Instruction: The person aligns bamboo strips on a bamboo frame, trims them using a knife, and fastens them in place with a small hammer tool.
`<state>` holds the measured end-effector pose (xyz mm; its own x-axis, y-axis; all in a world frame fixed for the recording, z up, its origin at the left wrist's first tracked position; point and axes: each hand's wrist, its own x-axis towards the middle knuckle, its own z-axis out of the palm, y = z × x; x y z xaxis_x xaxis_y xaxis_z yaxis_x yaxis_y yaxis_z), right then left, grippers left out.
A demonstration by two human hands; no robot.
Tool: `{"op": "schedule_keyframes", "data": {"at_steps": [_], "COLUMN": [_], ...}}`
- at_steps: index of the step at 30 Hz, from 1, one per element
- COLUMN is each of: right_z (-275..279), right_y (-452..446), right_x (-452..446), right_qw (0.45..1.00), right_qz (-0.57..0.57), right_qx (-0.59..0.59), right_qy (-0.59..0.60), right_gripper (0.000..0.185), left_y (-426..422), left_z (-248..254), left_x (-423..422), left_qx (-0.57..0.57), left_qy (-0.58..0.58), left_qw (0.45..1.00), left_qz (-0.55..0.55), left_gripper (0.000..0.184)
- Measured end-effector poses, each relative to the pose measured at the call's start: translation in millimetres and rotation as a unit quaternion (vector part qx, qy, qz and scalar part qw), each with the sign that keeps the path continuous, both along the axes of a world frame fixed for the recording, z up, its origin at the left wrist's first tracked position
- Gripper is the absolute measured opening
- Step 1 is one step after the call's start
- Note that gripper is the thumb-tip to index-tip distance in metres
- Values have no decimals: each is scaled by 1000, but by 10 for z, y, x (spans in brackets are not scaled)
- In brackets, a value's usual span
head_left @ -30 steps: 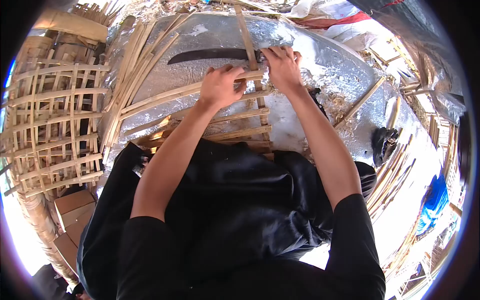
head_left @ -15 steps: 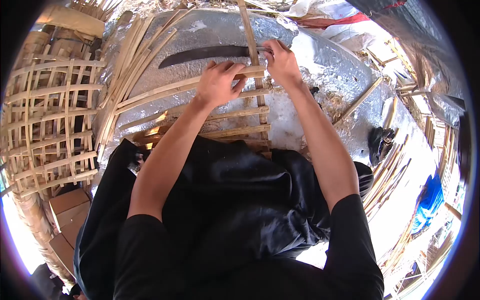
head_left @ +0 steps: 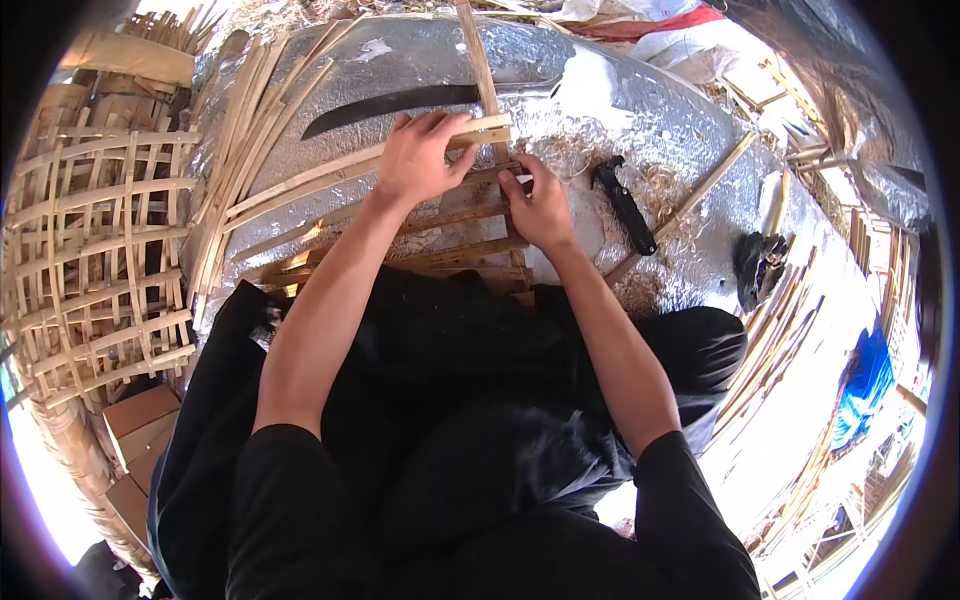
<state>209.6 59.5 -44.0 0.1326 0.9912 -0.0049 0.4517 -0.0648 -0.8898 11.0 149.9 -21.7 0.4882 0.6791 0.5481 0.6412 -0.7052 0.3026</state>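
My left hand [head_left: 420,160] is closed around a pale bamboo strip [head_left: 488,128] near its right end, fingers over the top and thumb below. To its right and slightly lower, my right hand [head_left: 538,205] pinches the end of another bamboo strip [head_left: 490,174], where it crosses an upright slat [head_left: 478,55]. More strips lie in rows below, partly hidden by my hands and black clothing. Beyond my hands rests a long knife [head_left: 390,103] with a dark curved blade, its handle [head_left: 528,90] to the right of the slat, touched by neither hand.
A black-handled tool [head_left: 625,207] lies right of my right hand, by shavings and a loose stick [head_left: 708,182]. Long bamboo strips [head_left: 245,150] are bunched at left, beside a woven bamboo lattice [head_left: 95,230]. A cardboard box [head_left: 140,420] stands lower left; a blue bag [head_left: 865,390] lies far right.
My right hand has left the knife handle and come down toward me to the lower strip. The black-handled tool has come into fuller view. My left hand stays on its strip.
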Motion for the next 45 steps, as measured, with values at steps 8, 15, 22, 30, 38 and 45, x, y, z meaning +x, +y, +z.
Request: {"op": "schedule_keyframes", "data": {"at_steps": [8,15,22,30,38,45], "right_z": [-64,-5,152,-170,-152,-171], "right_y": [35,-15,131,127,128,121], "right_x": [-33,-44,-72,-231,-221,-217], "right_qw": [991,996,989,979,979,978], "right_qz": [-39,-49,-45,-46,-31,-45], "right_qx": [90,60,100,162,169,177], "right_qy": [-86,-40,-96,-112,-110,-105], "right_gripper": [31,32,43,32,31,29], "left_y": [355,330,299,317,296,275], "left_z": [140,-147,-169,-194,-165,-141], "left_x": [161,99,140,89,98,91], "left_qx": [-158,-109,-59,-80,-88,-96], "left_qy": [51,30,38,32,45,69], "left_qw": [976,983,983,982,980,979], "left_qz": [139,141,172,168,171,167], "left_gripper": [27,28,28,30,26,25]}}
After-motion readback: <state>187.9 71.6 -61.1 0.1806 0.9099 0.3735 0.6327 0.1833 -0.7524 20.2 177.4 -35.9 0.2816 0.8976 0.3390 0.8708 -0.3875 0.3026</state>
